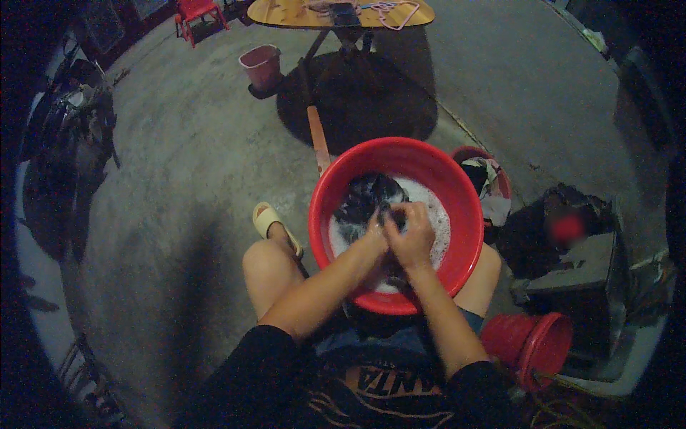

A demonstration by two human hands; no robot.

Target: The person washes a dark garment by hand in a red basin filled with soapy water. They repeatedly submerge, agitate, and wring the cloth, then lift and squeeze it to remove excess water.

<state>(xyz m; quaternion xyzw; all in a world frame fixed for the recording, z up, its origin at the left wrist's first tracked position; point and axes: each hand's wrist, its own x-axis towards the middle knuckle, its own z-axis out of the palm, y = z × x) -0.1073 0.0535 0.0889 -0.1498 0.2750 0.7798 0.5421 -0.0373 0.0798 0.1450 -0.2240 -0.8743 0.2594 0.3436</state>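
Observation:
A large red plastic basin [465,214] stands between my knees, with white suds [438,214] on the water inside. Dark wet cloth [370,198] lies bunched in the far left part of the basin. My left hand [379,230] and my right hand [415,230] meet over the basin's middle, both gripping part of the dark cloth between them. Some of the cloth hangs below my wrists, partly hidden by my forearms.
Ahead are a wooden table [300,16] with pink hangers [399,16] and a pink bucket [262,67]. A container of clothes [496,187] sits beyond the basin's right side. A red bucket [546,343] lies tipped at right, near a dark box [573,268].

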